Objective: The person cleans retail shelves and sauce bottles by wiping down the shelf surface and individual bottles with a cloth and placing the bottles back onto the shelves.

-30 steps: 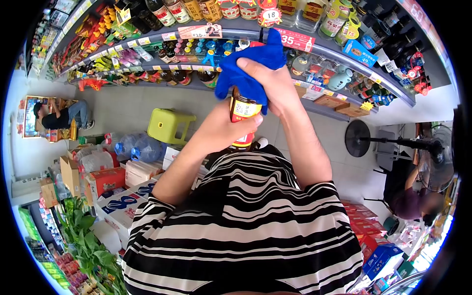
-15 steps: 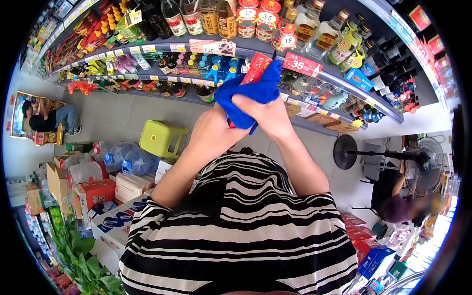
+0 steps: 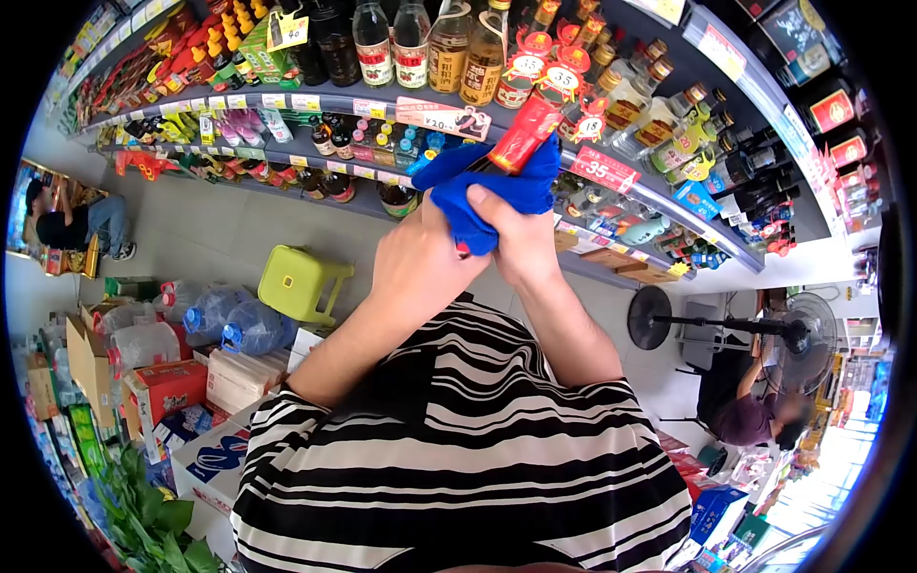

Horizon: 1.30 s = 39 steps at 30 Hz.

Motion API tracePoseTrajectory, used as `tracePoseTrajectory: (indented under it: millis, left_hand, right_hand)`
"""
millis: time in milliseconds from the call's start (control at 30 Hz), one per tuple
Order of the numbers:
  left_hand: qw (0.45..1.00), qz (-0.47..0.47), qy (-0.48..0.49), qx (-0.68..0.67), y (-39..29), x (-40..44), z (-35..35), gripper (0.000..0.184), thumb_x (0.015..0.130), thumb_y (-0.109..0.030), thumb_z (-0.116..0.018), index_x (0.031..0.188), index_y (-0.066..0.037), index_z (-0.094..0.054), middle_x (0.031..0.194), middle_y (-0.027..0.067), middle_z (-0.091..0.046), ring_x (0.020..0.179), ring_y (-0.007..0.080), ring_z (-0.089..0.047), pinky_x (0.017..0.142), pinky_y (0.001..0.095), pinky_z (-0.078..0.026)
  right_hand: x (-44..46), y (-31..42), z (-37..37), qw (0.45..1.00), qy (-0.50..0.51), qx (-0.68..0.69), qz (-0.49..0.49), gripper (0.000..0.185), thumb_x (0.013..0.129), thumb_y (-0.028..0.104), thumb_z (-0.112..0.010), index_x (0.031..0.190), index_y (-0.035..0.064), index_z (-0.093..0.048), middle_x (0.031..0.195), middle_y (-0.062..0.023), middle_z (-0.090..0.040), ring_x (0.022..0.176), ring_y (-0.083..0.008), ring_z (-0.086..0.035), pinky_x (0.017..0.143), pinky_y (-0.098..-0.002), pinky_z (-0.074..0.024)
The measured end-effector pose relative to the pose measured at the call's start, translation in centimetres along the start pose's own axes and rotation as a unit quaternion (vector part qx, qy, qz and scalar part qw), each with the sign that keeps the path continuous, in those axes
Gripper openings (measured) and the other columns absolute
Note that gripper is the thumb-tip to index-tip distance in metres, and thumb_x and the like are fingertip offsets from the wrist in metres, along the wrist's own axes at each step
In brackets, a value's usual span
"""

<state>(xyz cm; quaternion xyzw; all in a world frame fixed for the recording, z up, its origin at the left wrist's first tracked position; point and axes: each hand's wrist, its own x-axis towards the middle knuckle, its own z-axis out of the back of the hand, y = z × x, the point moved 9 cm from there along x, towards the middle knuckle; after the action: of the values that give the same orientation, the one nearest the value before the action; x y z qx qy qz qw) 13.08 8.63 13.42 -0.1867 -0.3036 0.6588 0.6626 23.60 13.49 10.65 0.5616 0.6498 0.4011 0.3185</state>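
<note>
In front of my chest I hold a long red item [image 3: 523,141] with light markings; its kind is hard to make out. A blue cloth [image 3: 521,188] is wrapped round its middle, and the far end sticks out towards the shelf. My left hand [image 3: 420,250] is closed round the near end, where a small red bit shows beside the fingers. My right hand [image 3: 523,239] is closed on the cloth, thumb on top, pressing it round the item. The cloth hides most of the item's middle.
Shelves of bottles [image 3: 458,57] with price tags [image 3: 444,117] curve ahead, close to the red item. A green stool [image 3: 298,282] stands at left, near large water jugs [image 3: 253,320] and boxes [image 3: 164,382]. At right are fans [image 3: 650,317] and a seated person [image 3: 750,415]; another sits far left [image 3: 86,224].
The view has turned slightly, so the shelf goods sit further right. More of the cloth's right side has spread beside the red item's far end. Both hands keep their hold.
</note>
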Motion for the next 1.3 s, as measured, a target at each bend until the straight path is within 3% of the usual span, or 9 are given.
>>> tracePoseTrajectory:
  millis: [233, 433, 533, 667, 833, 1000, 1100, 1233, 1300]
  left_hand:
    - [0.997, -0.008, 0.047, -0.057, 2.1, 1.6, 0.7, 0.054, 0.07, -0.03, -0.072, 0.1, 0.005, -0.045, 0.08, 0.0255, -0.062, 0.078, 0.0414, -0.062, 0.064, 0.0454, -0.051]
    - [0.903, -0.179, 0.105, -0.377, 2.5, 2.5, 0.8, 0.044, 0.077, -0.025, -0.068, 0.103, 0.004, -0.048, 0.079, 0.0152, -0.063, 0.069, 0.0281, -0.064, 0.063, 0.036, -0.051]
    - [0.732, 0.015, 0.35, -0.584, 3.9, 1.3, -2.6, 0.039, 0.079, -0.022, -0.066, 0.105, 0.002, -0.049, 0.083, 0.0137, -0.061, 0.067, 0.0202, -0.061, 0.059, 0.0324, -0.049]
    - [0.406, 0.032, 0.405, -0.819, 2.3, -0.5, -3.0, 0.061, 0.078, -0.042, -0.063, 0.113, 0.003, -0.042, 0.071, 0.0088, -0.053, 0.054, 0.0184, -0.055, 0.047, 0.0275, -0.044]
    - [0.184, -0.02, 0.456, -0.871, 1.4, -1.6, -0.8, 0.065, 0.074, -0.051, -0.064, 0.103, 0.001, -0.041, 0.066, 0.0071, -0.052, 0.044, 0.0168, -0.05, 0.041, 0.0259, -0.041]
    - [0.032, -0.126, 0.467, -0.875, 1.7, -1.0, 1.8, 0.077, 0.078, -0.043, -0.066, 0.133, -0.002, -0.031, 0.073, 0.0135, -0.056, 0.051, 0.0215, -0.055, 0.044, 0.0301, -0.047]
    - [0.102, -0.086, 0.472, -0.872, 3.0, -0.8, 1.4, 0.073, 0.078, -0.042, -0.066, 0.129, -0.001, -0.036, 0.083, 0.0194, -0.059, 0.063, 0.0282, -0.061, 0.049, 0.0374, -0.051]
    - [0.528, 0.126, 0.36, -0.759, 10.7, 0.5, -2.7, 0.058, 0.083, -0.034, -0.063, 0.124, 0.001, -0.043, 0.096, 0.0164, -0.061, 0.075, 0.0262, -0.065, 0.063, 0.0362, -0.054]
    - [0.74, 0.012, 0.25, -0.624, 11.4, 1.5, 0.0, 0.054, 0.085, -0.031, -0.061, 0.124, 0.002, -0.043, 0.093, 0.0153, -0.061, 0.075, 0.0236, -0.064, 0.066, 0.0349, -0.053]
  right_hand:
    - [2.6, 0.1, -2.2, 0.998, 0.026, 0.015, -0.062, 0.028, 0.076, 0.006, -0.068, 0.102, -0.0004, -0.057, 0.09, -0.0071, -0.064, 0.08, -0.0157, -0.062, 0.073, -0.0293, -0.0521]
    - [5.1, -2.6, -2.8, 0.975, 0.086, 0.109, -0.175, 0.027, 0.077, 0.011, -0.066, 0.1, -0.0007, -0.057, 0.088, -0.0102, -0.064, 0.078, -0.0196, -0.064, 0.07, -0.0327, -0.0537]
    - [6.2, -3.6, -4.5, 0.931, 0.196, 0.253, -0.173, 0.03, 0.076, 0.02, -0.066, 0.098, 0.0009, -0.059, 0.085, -0.0109, -0.065, 0.078, -0.0218, -0.065, 0.071, -0.0352, -0.0545]
    - [7.6, -6.0, -5.6, 0.883, 0.273, 0.351, -0.148, 0.046, 0.076, 0.04, -0.068, 0.102, 0.0025, -0.058, 0.089, -0.0118, -0.065, 0.08, -0.0243, -0.065, 0.075, -0.0372, -0.0545]
    - [6.9, -11.4, -5.0, 0.946, 0.176, 0.202, -0.185, 0.077, 0.062, 0.053, -0.078, 0.114, 0.0012, -0.052, 0.101, -0.0132, -0.062, 0.089, -0.0253, -0.063, 0.081, -0.0383, -0.053]
    - [3.1, -5.6, -10.8, 0.964, 0.236, 0.1, -0.074, 0.083, 0.062, 0.039, -0.082, 0.124, -0.0009, -0.044, 0.113, -0.0153, -0.056, 0.102, -0.0257, -0.057, 0.09, -0.0391, -0.0457]
    - [2.8, -4.5, -11.0, 0.975, 0.211, 0.046, -0.053, 0.084, 0.064, 0.037, -0.08, 0.128, 0.0007, -0.04, 0.115, -0.0142, -0.055, 0.104, -0.0245, -0.056, 0.091, -0.0395, -0.0451]
    - [2.5, -2.2, -11.1, 0.984, 0.177, 0.004, -0.023, 0.079, 0.067, 0.025, -0.079, 0.13, 0.0011, -0.037, 0.117, -0.0126, -0.053, 0.106, -0.0228, -0.054, 0.092, -0.0385, -0.0439]
    - [2.2, -1.3, -11.1, 0.984, 0.159, -0.084, 0.017, 0.077, 0.067, 0.018, -0.078, 0.13, 0.0012, -0.037, 0.116, -0.0114, -0.054, 0.106, -0.0211, -0.054, 0.093, -0.0375, -0.0436]
